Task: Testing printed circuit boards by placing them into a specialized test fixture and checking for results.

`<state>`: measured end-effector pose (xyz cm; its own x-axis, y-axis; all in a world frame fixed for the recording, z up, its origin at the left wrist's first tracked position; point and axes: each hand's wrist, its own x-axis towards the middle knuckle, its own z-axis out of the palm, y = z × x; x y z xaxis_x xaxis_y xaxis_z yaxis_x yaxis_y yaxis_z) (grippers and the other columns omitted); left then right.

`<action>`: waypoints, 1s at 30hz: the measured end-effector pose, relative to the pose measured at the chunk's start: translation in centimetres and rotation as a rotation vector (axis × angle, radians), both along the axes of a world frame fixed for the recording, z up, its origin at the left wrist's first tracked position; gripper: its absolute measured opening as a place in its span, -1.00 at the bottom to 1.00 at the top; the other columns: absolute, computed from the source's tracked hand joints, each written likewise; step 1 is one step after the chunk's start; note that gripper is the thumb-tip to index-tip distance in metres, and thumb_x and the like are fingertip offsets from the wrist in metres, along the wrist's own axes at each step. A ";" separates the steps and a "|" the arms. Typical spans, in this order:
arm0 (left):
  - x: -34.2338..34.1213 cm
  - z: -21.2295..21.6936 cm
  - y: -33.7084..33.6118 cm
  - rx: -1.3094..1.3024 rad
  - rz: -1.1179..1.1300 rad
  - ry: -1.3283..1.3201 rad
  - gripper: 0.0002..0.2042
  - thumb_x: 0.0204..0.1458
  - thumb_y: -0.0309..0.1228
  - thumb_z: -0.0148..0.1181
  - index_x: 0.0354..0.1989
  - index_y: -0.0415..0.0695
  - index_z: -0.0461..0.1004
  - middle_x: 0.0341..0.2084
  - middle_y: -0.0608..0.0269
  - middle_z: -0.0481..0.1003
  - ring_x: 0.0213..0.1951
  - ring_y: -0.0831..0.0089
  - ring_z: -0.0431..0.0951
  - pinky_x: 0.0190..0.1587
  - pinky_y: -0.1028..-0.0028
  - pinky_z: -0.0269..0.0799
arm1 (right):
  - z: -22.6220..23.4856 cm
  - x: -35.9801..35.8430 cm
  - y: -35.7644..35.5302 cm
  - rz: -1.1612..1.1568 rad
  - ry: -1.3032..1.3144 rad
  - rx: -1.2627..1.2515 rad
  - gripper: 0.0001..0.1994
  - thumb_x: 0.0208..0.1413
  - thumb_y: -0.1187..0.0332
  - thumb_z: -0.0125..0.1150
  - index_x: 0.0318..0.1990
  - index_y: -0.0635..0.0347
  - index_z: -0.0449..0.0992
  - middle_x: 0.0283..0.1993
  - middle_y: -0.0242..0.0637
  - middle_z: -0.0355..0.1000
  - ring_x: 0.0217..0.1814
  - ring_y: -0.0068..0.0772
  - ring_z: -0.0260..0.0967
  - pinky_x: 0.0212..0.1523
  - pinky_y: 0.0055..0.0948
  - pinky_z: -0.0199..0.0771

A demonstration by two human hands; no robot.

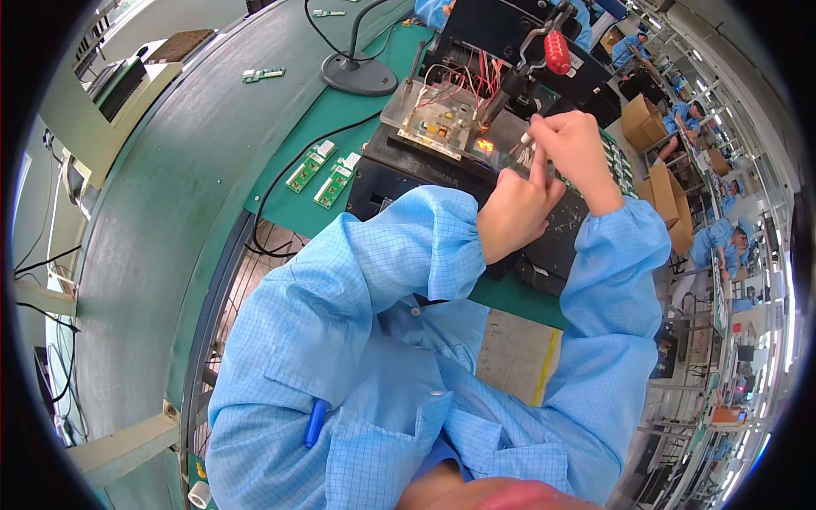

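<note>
My left hand (515, 208) rests on the black test fixture (557, 242), one finger stretched up toward a thin clear strip or board at the fixture's top. My right hand (576, 146) pinches a small white piece at the end of that part, right beside the lit orange display (485, 146). A clear plate with a circuit board and red wires (440, 115) sits to the left of the display. A lever with a red knob (557, 51) stands above the fixture. What lies under my right palm is hidden.
Two small green circuit boards (324, 172) lie on the green mat at the left. A black round lamp base (359, 74) with a gooseneck stands behind them. A conveyor belt (161, 187) curves along the left. Other workers in blue sit at benches on the right.
</note>
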<state>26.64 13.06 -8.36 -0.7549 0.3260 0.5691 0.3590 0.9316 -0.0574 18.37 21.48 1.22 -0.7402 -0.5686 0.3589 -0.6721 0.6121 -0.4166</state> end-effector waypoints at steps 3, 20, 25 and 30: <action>0.2 0.2 0.1 0.024 0.009 0.040 -0.43 -0.10 0.00 0.35 -0.08 -0.21 0.40 0.07 -0.68 0.35 -0.07 0.16 0.62 -0.52 0.37 0.33 | -0.6 -0.4 0.2 -0.027 0.012 -0.007 -0.61 0.16 0.24 0.17 -0.64 0.33 0.57 -0.74 -0.21 0.45 -0.76 -0.47 0.28 -0.63 -0.38 0.28; 0.3 -0.3 0.1 0.002 0.030 0.019 -0.53 -0.06 -0.12 0.29 -0.06 -0.19 0.44 0.14 -0.62 0.31 -0.45 0.34 0.62 -0.54 0.41 0.33 | -1.1 0.0 -0.2 -0.064 0.074 -0.002 -0.64 0.14 0.25 0.20 -0.59 0.36 0.59 -0.75 -0.14 0.43 -0.74 -0.32 0.40 -0.59 -0.38 0.37; 0.1 -0.6 -0.3 0.014 0.019 0.046 -0.57 -0.03 -0.15 0.26 -0.07 -0.17 0.45 0.14 -0.63 0.31 -0.51 0.37 0.59 -0.54 0.41 0.33 | -0.3 0.9 -0.6 -0.037 -0.132 -0.145 -0.63 0.15 0.27 0.20 -0.60 0.38 0.58 -0.76 -0.14 0.42 -0.76 -0.39 0.39 -0.60 -0.39 0.37; 0.1 -0.5 -0.1 0.015 0.027 0.076 -0.59 0.00 -0.20 0.23 -0.02 -0.18 0.45 0.14 -0.60 0.33 -0.53 0.41 0.56 -0.54 0.41 0.32 | -0.6 0.9 -0.5 -0.044 -0.027 -0.084 -0.62 0.16 0.30 0.19 -0.64 0.38 0.54 -0.79 -0.17 0.41 -0.79 -0.43 0.36 -0.63 -0.43 0.36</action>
<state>26.74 12.94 -8.89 -0.7175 0.2973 0.6300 0.3290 0.9418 -0.0698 19.25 20.95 0.66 -0.7738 -0.5042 0.3834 -0.6333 0.6027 -0.4855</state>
